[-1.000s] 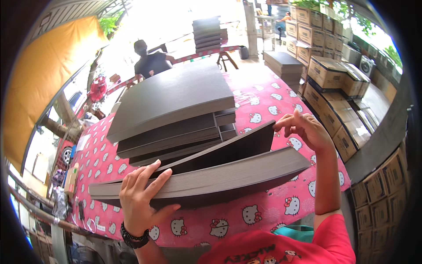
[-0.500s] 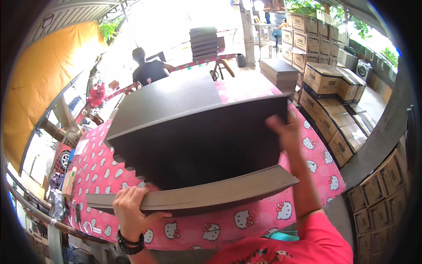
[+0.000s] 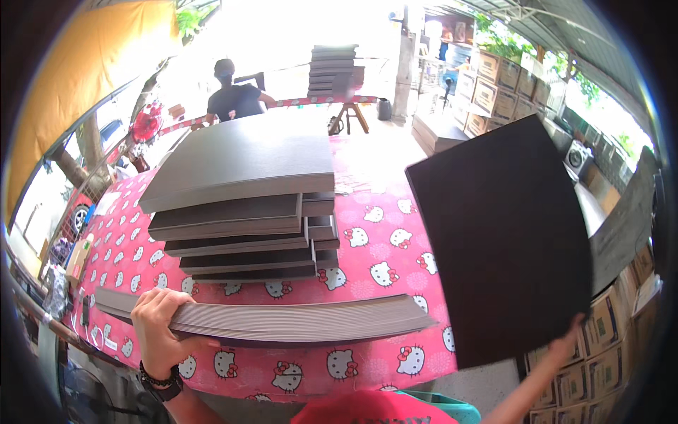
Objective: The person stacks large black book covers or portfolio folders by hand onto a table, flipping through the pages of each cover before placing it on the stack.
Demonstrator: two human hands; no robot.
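My left hand (image 3: 159,328) is closed around the left part of a thick block of paper sheets (image 3: 296,321), fingers on top and thumb underneath. The block stands tilted with its page edges facing up and a dark underside. Out to the right, my right hand (image 3: 567,332) grips the lower right edge of a large black board (image 3: 501,240), which is raised, tilted and apart from the block. Part of that hand's fingers is hidden by the board. Beyond the block, a stack of similar dark-covered paper blocks (image 3: 240,159) sits unevenly on the table.
A pink patterned cloth covers the table (image 3: 381,247). Cardboard boxes (image 3: 600,339) are piled at the right. Another dark stack (image 3: 438,131) stands at the far right, and one (image 3: 332,71) at the back. A person (image 3: 236,99) is across the table.
My right hand has swung the black board from over the stack and block out to the right. The stack's front now shows. My left hand keeps its hold on the block.
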